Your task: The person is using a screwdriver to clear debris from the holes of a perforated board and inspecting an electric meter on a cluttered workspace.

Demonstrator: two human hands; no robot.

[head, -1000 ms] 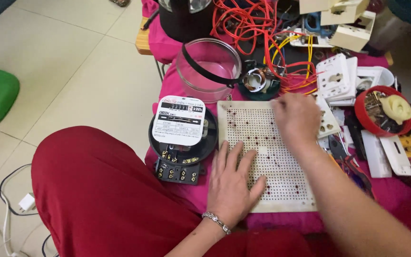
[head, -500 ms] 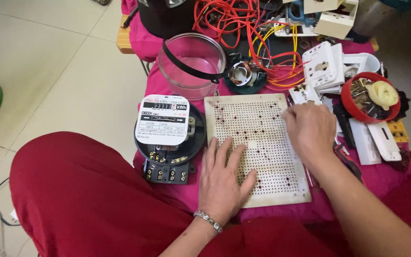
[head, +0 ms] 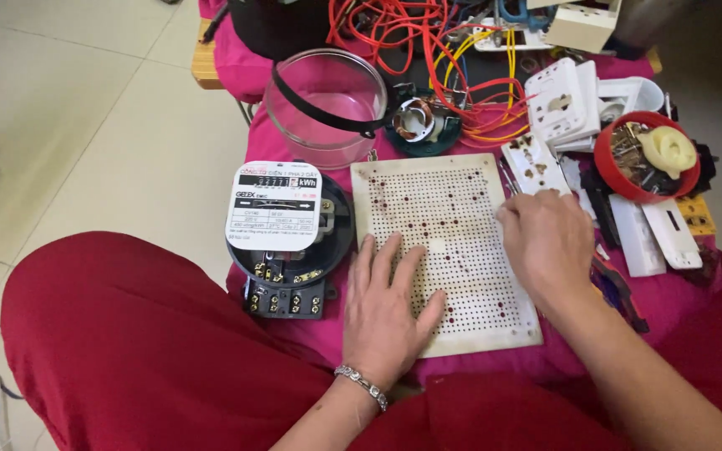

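The perforated board is pressed flat by the open left hand; its right edge is covered by the right hand, whose grip cannot be told.

Cream perforated board (reddish stains) on pink cloth.

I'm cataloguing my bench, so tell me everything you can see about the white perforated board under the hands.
The perforated board is a cream-white rectangular panel, plastic by its look, drilled with a regular grid of small holes and marked with dark reddish stains. It lies flat on the pink cloth, beside the electricity meter. The left hand rests flat, fingers spread, on its lower left part; the right hand lies on its right edge.
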